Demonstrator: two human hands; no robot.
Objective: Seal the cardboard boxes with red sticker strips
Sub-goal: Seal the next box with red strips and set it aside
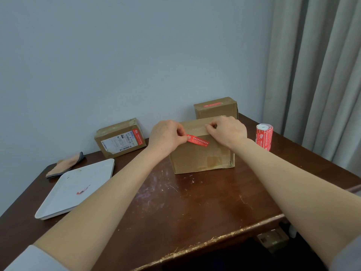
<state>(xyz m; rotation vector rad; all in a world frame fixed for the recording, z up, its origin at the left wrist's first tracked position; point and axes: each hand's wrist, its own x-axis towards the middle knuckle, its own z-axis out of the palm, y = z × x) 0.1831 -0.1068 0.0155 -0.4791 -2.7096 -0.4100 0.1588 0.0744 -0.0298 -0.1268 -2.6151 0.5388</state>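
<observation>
1. Stands mid-table [195, 202], toward the far edge: cardboard box [201, 159], front face to the camera.
2. Pinches with left hand [168, 136] the left end of a red sticker strip [198, 141], slanting across the box's upper front.
3. Grips the box's top edge with right hand [227, 132], fingers curled.
4. Along the far edge: back box [215, 112] and left box [117, 141], each bearing a red strip.
5. Near the right edge: sticker roll [264, 136], upright.
6. By the left edge: white tray [64, 200], cloth [65, 165].

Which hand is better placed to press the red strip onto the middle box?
Probably the left hand: its grip pinches one end of the red strip; the right hand holds the middle box at its top edge.
</observation>
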